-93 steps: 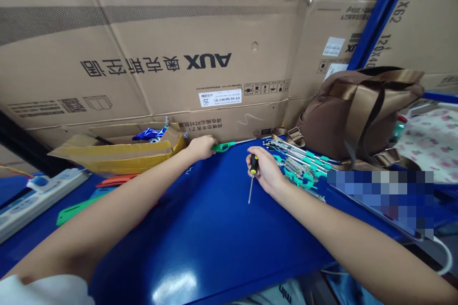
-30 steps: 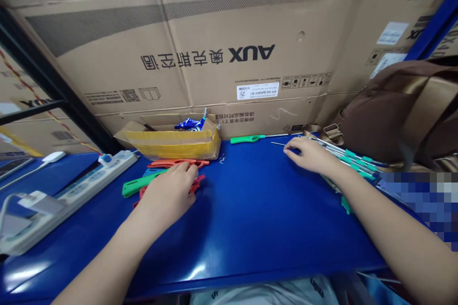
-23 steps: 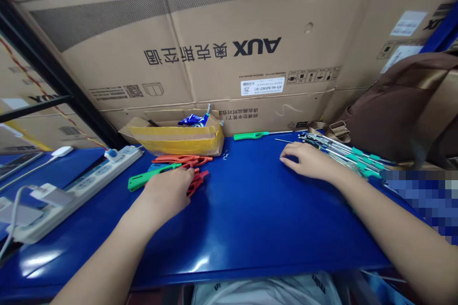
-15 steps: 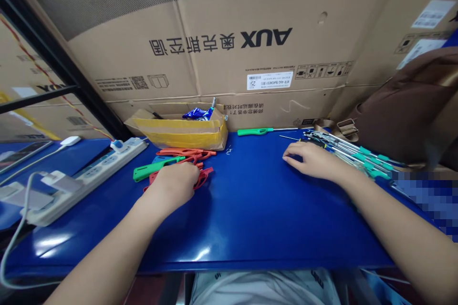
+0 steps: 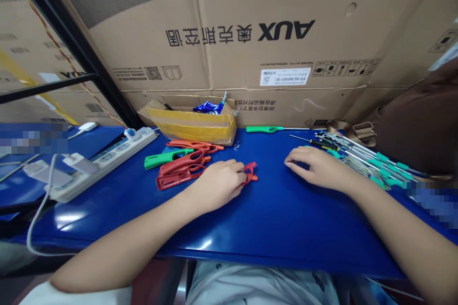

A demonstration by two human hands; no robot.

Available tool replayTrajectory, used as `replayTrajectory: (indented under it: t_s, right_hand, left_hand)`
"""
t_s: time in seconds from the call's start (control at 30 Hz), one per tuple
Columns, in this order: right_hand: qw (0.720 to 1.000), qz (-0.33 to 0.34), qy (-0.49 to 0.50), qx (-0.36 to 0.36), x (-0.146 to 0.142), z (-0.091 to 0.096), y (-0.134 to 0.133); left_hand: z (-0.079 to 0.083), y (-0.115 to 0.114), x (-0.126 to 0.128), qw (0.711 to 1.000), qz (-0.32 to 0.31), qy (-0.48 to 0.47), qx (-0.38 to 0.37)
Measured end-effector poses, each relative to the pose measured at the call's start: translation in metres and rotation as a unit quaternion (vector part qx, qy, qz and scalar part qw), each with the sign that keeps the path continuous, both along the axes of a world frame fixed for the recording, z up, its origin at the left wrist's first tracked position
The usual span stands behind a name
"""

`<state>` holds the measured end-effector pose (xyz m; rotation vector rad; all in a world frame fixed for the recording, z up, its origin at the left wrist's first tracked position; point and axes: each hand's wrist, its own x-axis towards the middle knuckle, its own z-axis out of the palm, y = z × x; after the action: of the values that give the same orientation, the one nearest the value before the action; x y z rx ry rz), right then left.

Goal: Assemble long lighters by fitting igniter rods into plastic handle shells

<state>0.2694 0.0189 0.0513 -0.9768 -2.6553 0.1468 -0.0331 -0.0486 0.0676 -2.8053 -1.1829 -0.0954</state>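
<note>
Hands, left and right: two
Green lighter: one
Green handle shell: one
Red handle shells: at least four
Black-and-yellow screwdriver: one
Metal tubes: several, too overlapped to count
Yellow-taped cardboard box: one
White power strip: one
White charging adapters: two

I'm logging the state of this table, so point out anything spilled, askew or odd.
Small white bits seem scattered on the blue table, just right of the yellow-taped box, like stray debris. One red casing beside the left hand seems open, hollow inside showing. Printing on the cardboard behind is upside down.
</note>
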Motion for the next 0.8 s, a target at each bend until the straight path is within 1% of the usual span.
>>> replayTrajectory:
  t_s: [0.1,0.2,0.27,0.37,0.47,0.53,0.57,0.63,0.67,0.73,0.8]
  right_hand:
    - [0.998,0.035,0.043,-0.011,-0.011,-0.003,-0.011]
    - [0.995,0.084,0.033,-0.040,-0.024,-0.007,-0.020]
    - [0.993,0.102,0.026,-0.058,-0.031,-0.010,-0.023]
    - [0.991,0.109,0.034,-0.074,-0.036,-0.015,-0.021]
    - [0.989,0.120,0.061,-0.066,-0.033,-0.015,-0.016]
    - [0.986,0.123,0.092,-0.061,-0.029,-0.011,-0.014]
    - [0.985,0.122,0.106,-0.061,-0.026,-0.008,-0.014]
    - [0.984,0.114,0.121,-0.065,-0.022,-0.002,-0.016]
    - [0.984,0.112,0.119,-0.069,-0.020,0.001,-0.017]
    - [0.985,0.112,0.101,-0.079,-0.018,0.005,-0.019]
    - [0.987,0.116,0.071,-0.083,-0.017,0.008,-0.020]
  left_hand:
    - [-0.014,0.001,0.012,0.998,-0.035,-0.050,0.006]
    - [-0.024,0.002,0.018,0.992,-0.071,-0.102,0.001]
    - [-0.027,0.003,0.018,0.986,-0.079,-0.147,-0.020]
    - [-0.025,0.006,0.014,0.978,-0.055,-0.194,-0.051]
    - [-0.019,0.012,0.004,0.979,-0.014,-0.192,-0.063]
    - [-0.013,0.017,-0.005,0.983,0.013,-0.169,-0.074]
    - [-0.009,0.020,-0.010,0.985,0.014,-0.150,-0.083]
    - [0.002,0.023,-0.020,0.988,0.005,-0.113,-0.101]
    - [0.009,0.024,-0.026,0.990,0.013,-0.099,-0.104]
    - [0.024,0.024,-0.038,0.991,0.046,-0.082,-0.095]
    - [0.037,0.022,-0.050,0.987,0.100,-0.056,-0.110]
